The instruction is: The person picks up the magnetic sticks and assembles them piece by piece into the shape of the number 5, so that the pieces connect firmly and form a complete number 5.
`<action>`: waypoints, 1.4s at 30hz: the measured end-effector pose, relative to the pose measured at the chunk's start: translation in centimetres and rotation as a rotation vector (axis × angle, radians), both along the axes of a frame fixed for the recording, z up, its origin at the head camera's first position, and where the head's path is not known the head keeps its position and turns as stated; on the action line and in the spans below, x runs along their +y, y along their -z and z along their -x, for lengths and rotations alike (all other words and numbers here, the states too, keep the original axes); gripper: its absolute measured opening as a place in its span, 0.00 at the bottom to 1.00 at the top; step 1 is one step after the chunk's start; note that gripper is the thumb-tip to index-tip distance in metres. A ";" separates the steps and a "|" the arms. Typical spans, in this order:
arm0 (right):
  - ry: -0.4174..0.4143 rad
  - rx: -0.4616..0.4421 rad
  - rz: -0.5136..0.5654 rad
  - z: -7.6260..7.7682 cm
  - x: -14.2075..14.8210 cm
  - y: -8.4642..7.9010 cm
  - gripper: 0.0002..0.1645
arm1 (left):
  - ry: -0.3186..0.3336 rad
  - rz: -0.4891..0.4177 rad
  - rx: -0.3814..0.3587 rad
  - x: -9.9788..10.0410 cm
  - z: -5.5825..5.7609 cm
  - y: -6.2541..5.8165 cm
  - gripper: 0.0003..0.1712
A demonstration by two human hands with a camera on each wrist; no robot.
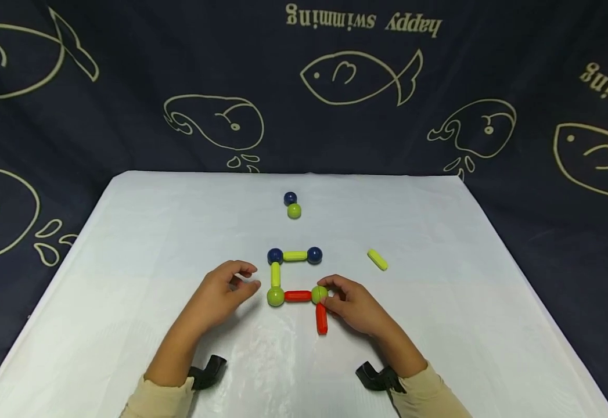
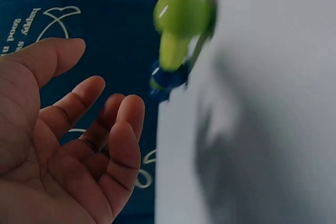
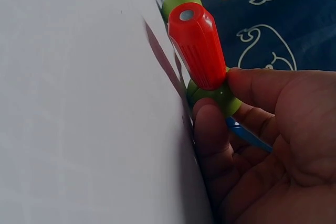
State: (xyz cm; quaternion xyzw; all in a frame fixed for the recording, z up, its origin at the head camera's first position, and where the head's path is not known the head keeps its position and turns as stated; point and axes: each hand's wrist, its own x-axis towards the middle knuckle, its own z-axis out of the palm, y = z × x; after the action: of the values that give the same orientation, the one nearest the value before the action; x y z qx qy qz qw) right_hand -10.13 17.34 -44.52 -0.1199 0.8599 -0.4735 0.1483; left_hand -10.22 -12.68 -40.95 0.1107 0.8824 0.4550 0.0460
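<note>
My right hand [image 1: 356, 305] pinches a green ball [image 1: 319, 294] between thumb and finger. A red rod [image 1: 322, 319] sticks out from that ball towards me; its end shows a silvery disc in the right wrist view. Another red rod [image 1: 298, 296] joins it to a second green ball [image 1: 275, 296]. From there a yellow-green rod [image 1: 275, 274] runs to a dark blue ball [image 1: 274, 256], and one more yellow-green rod [image 1: 295, 255] leads to a blue ball [image 1: 315, 255]. My left hand [image 1: 224, 296] hovers left of the chain, fingers loosely bent, holding nothing.
A loose yellow-green rod [image 1: 377, 259] lies to the right on the white table [image 1: 439, 325]. Farther back, a blue ball [image 1: 290, 198] and a green ball [image 1: 294, 211] touch each other. A dark cloth with fish drawings [image 1: 361, 139] hangs behind the table.
</note>
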 end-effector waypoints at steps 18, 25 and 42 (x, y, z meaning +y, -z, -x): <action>0.009 0.000 -0.004 0.2 0.1 0.1 0.15 | 0.123 0.245 0.186 -0.3 10.1 -1.3 0.18; -0.021 0.005 0.014 0.2 0.1 0.2 0.15 | 0.189 0.318 0.141 1.1 13.2 -0.9 0.23; 0.001 0.020 -0.016 0.2 0.1 0.0 0.16 | 0.260 0.420 0.175 5.1 17.8 -0.3 0.24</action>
State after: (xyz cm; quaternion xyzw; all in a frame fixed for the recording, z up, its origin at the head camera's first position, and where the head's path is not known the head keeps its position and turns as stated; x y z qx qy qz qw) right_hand -10.29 17.40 -44.54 -0.1232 0.8652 -0.4653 0.1402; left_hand -28.00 -7.61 -40.60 0.2502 0.9365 0.2407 0.0494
